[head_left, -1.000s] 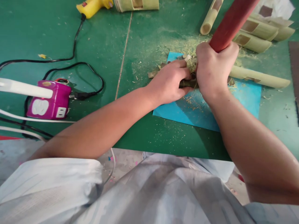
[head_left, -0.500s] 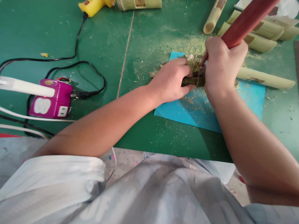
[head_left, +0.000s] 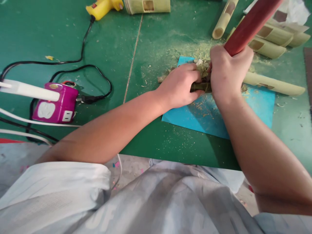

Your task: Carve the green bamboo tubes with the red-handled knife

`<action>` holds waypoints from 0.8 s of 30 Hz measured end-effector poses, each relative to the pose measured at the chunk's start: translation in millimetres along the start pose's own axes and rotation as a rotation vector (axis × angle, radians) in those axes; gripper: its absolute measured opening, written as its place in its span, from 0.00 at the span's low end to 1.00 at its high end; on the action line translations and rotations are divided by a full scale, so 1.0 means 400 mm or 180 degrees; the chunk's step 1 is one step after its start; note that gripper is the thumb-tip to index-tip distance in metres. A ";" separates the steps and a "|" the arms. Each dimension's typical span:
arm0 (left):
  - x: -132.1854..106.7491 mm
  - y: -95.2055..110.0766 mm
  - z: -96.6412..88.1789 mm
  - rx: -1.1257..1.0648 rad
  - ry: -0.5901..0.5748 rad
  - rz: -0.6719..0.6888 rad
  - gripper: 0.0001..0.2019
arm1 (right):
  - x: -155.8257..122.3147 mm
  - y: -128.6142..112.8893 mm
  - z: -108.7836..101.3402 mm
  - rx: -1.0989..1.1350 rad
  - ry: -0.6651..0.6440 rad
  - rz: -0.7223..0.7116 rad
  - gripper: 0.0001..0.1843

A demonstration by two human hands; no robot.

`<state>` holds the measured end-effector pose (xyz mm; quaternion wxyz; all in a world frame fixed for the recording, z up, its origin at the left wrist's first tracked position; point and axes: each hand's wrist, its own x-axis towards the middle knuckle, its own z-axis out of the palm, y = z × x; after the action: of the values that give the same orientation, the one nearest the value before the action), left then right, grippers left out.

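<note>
My left hand (head_left: 181,85) is closed around a dark, brownish-green stick-like piece (head_left: 201,87), perhaps bamboo, with thumb and fingers on its left end. Close beside it on the right, my right hand (head_left: 227,70) is wrapped round the long red handle (head_left: 252,27) of a tool. The handle slants up and away to the right; the tool's working end is hidden behind that hand. Beneath both hands lies a blue sheet (head_left: 209,125) sprinkled with shavings. A heap of shavings and dry scraps (head_left: 201,66) sits just beyond the dark piece.
A pale bamboo length (head_left: 275,84) lies to the right. Cut bamboo tubes (head_left: 270,47) are stacked at the far right, and another tube (head_left: 159,6) is at the back. A yellow corded tool (head_left: 102,9) and a purple power adapter (head_left: 56,104) with cables occupy the left.
My right hand and the red handle have shifted slightly left, nearer my left hand. My left hand keeps its grip in nearly the same place. The view has moved a little.
</note>
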<state>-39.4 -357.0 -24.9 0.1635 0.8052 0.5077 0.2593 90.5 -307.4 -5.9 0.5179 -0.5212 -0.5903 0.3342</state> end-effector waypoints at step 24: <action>-0.001 -0.001 0.005 -0.0057 0.0009 -0.0038 0.07 | 0.008 0.027 0.004 0.0324 0.0389 -0.0278 0.15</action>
<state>-38.6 -357.1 -26.6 0.1715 0.8003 0.5103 0.2640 92.1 -301.8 -15.4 0.5928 -0.4873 -0.5621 0.3085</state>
